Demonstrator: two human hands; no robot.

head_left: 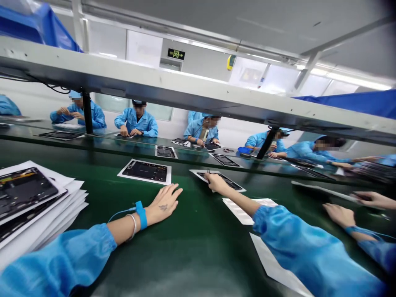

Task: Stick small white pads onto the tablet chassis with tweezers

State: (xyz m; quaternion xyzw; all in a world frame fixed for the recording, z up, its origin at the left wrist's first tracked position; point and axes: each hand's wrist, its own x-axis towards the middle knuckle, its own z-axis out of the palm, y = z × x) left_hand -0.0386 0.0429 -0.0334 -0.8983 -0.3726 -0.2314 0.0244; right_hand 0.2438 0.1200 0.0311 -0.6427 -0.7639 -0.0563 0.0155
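The only writing in view is an exit sign high on the far wall: green lit characters on black, too small to read exactly, and no brand shows anywhere. On a green conveyor belt, the left hand lies open and flat, fingers spread, a blue wrist strap and a metal bangle at its wrist. A stack of white sheets carrying dark tablet housings sits to its left. The right hand has its fingertips bunched on a dark tablet housing, which lies on a white sheet — a thin dark tip shows there, but whether the hand grips anything I cannot tell. Another housing lies on its sheet just left of it. At far right rest a co-worker's hands.
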